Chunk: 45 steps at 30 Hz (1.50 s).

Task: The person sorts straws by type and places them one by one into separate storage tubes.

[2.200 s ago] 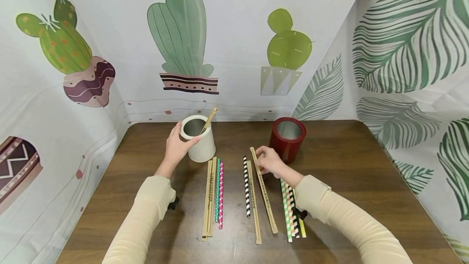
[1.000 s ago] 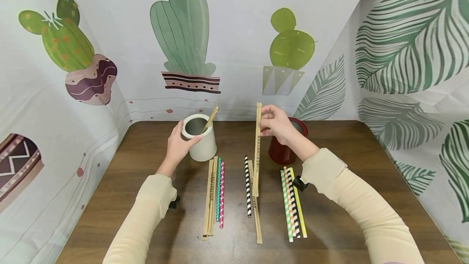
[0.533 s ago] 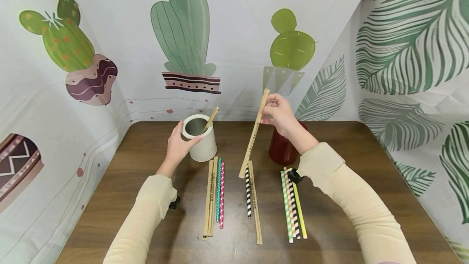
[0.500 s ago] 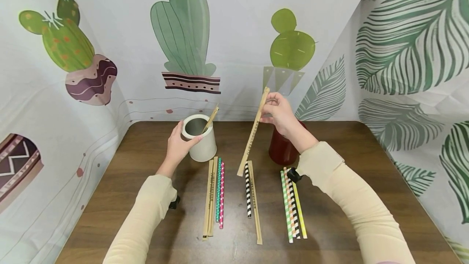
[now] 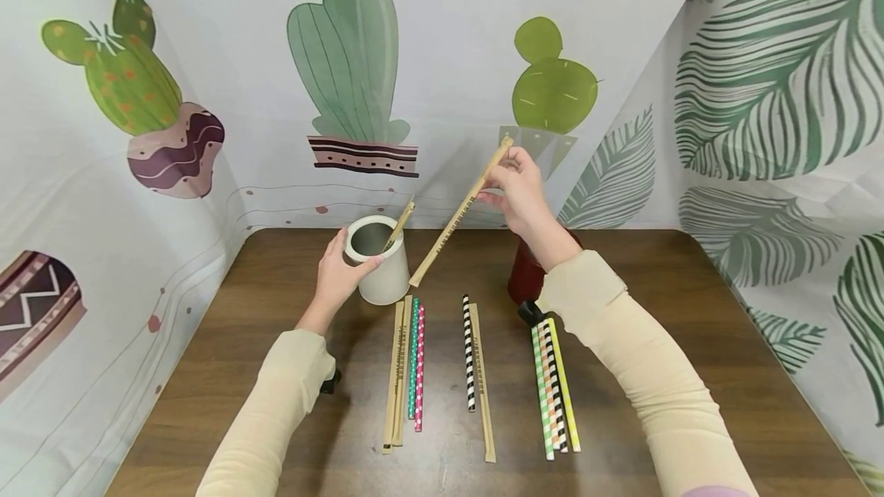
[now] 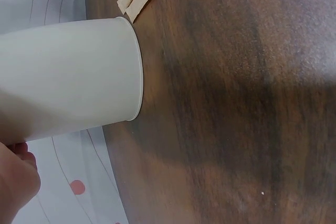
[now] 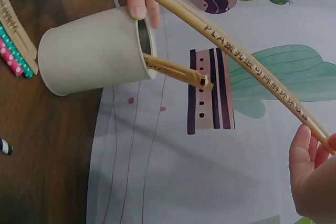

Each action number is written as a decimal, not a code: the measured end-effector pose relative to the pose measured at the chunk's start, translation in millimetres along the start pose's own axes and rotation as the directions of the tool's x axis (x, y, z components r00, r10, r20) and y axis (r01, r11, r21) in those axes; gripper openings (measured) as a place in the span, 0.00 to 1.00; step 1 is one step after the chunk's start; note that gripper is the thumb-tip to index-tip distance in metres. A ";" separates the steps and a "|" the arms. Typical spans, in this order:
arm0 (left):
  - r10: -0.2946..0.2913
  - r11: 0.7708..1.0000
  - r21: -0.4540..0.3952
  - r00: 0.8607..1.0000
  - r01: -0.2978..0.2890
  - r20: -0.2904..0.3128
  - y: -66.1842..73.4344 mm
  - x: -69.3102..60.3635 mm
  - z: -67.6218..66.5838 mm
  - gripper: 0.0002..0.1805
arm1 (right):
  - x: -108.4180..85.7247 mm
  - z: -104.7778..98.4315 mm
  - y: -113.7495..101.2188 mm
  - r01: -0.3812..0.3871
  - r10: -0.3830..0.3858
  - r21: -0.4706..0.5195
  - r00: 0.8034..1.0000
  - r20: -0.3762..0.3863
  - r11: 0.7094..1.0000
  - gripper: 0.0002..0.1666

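Observation:
Beside the rim of a white can [image 5: 385, 282], my left hand [image 5: 337, 276] grips it with the thumb on the near side and fingers on the left. A paper-wrapped straw [image 5: 402, 222] leans inside that can, its end sticking out over the rim. My right hand [image 5: 519, 189] pinches another wrapped straw [image 5: 452, 225] near its upper end, up in the air. This straw slants down to the left, its low end close to the white can's right side in the head view. Printed letters show along it in the right wrist view.
A dark red can [image 5: 526, 276] stands behind my right forearm, partly hidden. Wrapped straws [image 5: 395, 374] lie beside teal and pink dotted straws [image 5: 419, 374]. A black-striped straw [image 5: 469, 359] and a wrapped one [image 5: 482, 390] lie mid-table; several coloured straws [image 5: 552, 397] lie at right.
My right hand has picked up the wrapped straw from the table, raised it, and swung its lower end leftward toward the white can. My left hand has stayed on the can.

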State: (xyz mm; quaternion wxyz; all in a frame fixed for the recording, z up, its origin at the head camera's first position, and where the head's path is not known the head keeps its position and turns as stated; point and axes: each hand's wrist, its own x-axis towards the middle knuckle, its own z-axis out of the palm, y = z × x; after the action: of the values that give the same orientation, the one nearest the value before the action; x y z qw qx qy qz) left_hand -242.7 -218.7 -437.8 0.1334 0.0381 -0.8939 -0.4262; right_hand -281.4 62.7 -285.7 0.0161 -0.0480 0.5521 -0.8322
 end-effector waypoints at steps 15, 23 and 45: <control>0.004 1.000 -0.001 1.000 -0.004 0.002 1.8 1.2 0.5 0.51 | 13.8 17.4 12.4 0.140 -0.133 0.060 0.984 -0.115 0.988 0.15; 0.004 1.000 0.002 1.000 -0.004 -0.002 1.2 2.7 1.3 0.51 | 18.7 22.1 30.3 0.157 -0.155 0.004 0.979 -0.134 0.988 0.15; 0.003 1.000 0.008 1.000 -0.003 -0.017 -2.2 1.0 2.0 0.51 | 14.8 42.8 82.3 0.062 -0.078 -0.161 0.992 -0.096 0.985 0.11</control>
State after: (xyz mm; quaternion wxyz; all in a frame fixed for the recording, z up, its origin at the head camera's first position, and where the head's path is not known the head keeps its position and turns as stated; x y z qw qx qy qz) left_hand -244.3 -218.8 -440.4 0.1414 0.0408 -0.8945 -0.4222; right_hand -294.1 -9.8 -344.0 -0.0453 -0.0261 0.6144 -0.7872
